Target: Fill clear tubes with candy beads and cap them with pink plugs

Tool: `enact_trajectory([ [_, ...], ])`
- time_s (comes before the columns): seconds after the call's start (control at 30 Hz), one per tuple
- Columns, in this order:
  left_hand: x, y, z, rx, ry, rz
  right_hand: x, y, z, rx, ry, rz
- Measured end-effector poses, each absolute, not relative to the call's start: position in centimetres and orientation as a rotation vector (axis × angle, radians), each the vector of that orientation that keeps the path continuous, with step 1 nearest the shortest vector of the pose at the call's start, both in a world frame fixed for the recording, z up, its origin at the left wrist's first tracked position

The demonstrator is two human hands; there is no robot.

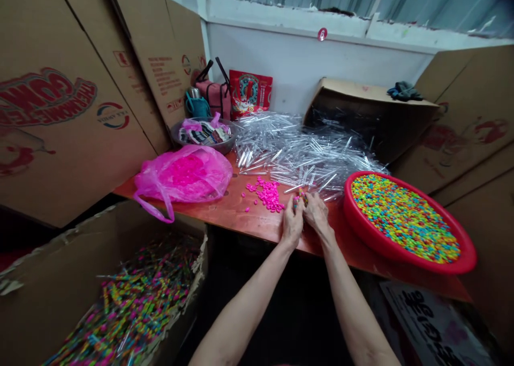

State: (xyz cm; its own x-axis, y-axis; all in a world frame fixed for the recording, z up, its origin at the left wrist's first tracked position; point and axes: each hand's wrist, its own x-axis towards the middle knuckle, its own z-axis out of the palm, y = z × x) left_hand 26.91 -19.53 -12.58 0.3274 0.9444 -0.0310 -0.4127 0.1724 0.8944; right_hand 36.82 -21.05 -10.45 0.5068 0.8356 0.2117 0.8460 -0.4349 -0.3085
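Observation:
My left hand (293, 221) and my right hand (317, 213) are pressed together at the middle of the red-brown table (249, 218), fingers curled round a small bunch of coloured candies and what looks like a clear tube (300, 198). Just left of them lies a little heap of pink caps (268, 193). Behind them spreads a big pile of clear plastic tubes (293, 151). To the right stands a red basin (405, 248) full of multicoloured candies (403, 216).
A pink plastic bag (182, 177) of pink caps lies at the table's left. A cardboard box (108, 296) of filled tubes sits lower left. A metal bowl (204, 133), bags and a red packet (250, 92) stand at the back. Cardboard sheets (60, 98) wall both sides.

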Motion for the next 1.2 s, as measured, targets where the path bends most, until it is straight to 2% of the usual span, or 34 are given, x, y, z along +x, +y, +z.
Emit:
enact_trajectory([
  [0.27, 27.6, -19.6, -13.1, 0.855, 0.63, 1.192, 35.6, -21.9, -11.4, -1.939, -1.252, 0.178],
  [0.67, 26.4, -19.3, -12.5, 0.603, 0.472, 1.159, 31.9, -23.0, -11.2, -2.006, -1.106, 0.019],
  [1.2, 26.3, -19.8, -12.0, 0.624, 0.499, 1.131, 31.8, -23.3, -11.8, -1.871, -0.969, 0.135],
])
